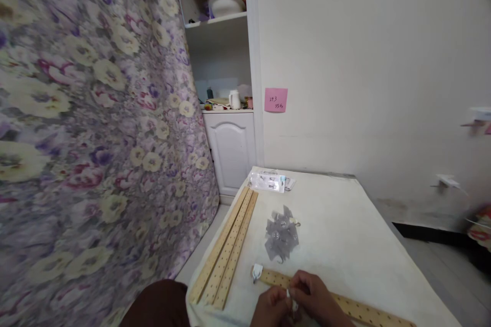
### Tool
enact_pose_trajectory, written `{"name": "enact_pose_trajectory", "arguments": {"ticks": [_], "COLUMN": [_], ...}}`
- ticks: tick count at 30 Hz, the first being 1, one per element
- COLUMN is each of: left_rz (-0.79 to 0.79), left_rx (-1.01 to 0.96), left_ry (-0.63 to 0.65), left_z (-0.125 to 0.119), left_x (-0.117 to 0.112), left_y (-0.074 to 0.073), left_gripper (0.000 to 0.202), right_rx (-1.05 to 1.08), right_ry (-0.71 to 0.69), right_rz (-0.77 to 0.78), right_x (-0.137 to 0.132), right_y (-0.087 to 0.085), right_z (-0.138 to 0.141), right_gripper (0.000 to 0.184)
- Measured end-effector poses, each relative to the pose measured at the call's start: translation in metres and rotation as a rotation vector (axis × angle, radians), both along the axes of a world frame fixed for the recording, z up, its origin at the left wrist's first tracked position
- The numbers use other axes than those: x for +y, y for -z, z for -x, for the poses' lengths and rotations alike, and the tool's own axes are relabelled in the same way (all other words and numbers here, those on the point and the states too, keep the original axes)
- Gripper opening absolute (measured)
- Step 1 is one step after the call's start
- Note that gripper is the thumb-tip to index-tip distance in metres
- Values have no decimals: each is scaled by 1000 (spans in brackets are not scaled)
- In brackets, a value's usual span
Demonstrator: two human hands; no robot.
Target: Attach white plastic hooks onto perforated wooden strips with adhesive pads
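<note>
My left hand (271, 307) and my right hand (316, 297) meet at the table's near edge, fingers pinched together. Between their fingertips is a small white hook (289, 295), mostly covered, so its details are hard to see. Under and behind my hands lies a wooden strip with rows of holes (368, 311). At its left end sits another white hook (257, 271) with a metal tip. Farther back is a pile of grey, see-through square pieces (282, 235), with metal hooks poking out at its edges.
Several perforated wooden strips (230, 248) lie side by side along the left of the white-covered table (345, 225). Clear packaging (266, 182) rests at the far end. A floral curtain (95, 138) hangs on the left; a wall stands behind.
</note>
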State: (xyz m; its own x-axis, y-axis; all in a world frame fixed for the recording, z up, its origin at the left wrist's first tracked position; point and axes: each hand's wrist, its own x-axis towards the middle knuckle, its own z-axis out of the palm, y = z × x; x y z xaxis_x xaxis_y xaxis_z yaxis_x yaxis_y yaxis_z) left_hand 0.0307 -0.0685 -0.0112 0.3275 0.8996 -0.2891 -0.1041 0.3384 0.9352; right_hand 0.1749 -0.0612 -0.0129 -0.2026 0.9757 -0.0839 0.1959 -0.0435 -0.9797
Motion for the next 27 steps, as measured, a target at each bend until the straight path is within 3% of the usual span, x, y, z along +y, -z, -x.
{"name": "enact_pose_trajectory", "arguments": {"ticks": [5,13,20,27], "left_rz": [103,225,211,198], "left_rx": [-89,-270,-153,-109], "left_ry": [-29,-104,-217,-234], "left_z": [6,17,17,13], "left_x": [1,0,10,12], "left_y": [17,15,25,25], "left_gripper": [47,44,35,36], "right_rx": [-159,-406,-584,-608], "right_ry": [78,118,165,168], "right_rz": [-86,-190,-270,-316], "right_x": [8,26,29,32], "right_y": [0,2,2,9], "right_z": [3,26,41,40], "right_gripper": [8,10,12,12]}}
